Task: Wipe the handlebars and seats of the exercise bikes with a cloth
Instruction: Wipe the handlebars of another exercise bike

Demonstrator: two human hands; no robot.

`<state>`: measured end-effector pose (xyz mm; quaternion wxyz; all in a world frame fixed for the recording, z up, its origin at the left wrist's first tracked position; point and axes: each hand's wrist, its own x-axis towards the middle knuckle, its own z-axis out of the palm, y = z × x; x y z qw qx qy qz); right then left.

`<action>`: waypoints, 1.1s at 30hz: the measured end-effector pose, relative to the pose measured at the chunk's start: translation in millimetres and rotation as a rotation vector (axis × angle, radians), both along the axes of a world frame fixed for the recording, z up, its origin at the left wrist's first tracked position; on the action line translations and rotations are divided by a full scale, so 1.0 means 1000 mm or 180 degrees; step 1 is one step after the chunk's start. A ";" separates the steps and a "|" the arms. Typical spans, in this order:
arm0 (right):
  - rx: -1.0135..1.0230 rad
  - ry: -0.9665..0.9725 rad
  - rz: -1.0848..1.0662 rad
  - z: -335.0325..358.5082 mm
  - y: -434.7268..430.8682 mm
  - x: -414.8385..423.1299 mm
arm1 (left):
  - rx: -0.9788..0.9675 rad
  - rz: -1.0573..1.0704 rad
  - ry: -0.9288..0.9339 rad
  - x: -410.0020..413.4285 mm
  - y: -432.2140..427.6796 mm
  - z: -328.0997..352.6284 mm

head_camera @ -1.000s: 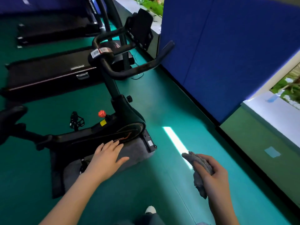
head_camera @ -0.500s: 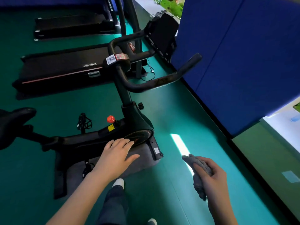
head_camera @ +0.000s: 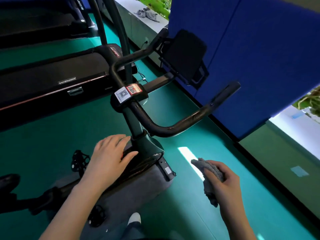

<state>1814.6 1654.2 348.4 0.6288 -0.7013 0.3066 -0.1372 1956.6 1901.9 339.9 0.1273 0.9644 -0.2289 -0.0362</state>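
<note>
Right hand (head_camera: 223, 181): fingers curled round a bunched grey cloth (head_camera: 207, 171), held over the green floor (head_camera: 242, 213). Left hand (head_camera: 110, 153): fingers straight, palm down over the exercise bike frame (head_camera: 147, 149); whether it touches the frame cannot be told. The black handlebars (head_camera: 190, 120) lie ahead of both hands, untouched. A treadmill (head_camera: 52, 75) stands beyond the left hand.
</note>
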 end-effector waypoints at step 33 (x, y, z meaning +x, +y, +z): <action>-0.1634 -0.1212 -0.0803 0.074 -0.145 0.169 | -0.1266 -0.1340 0.0377 0.097 -0.248 0.041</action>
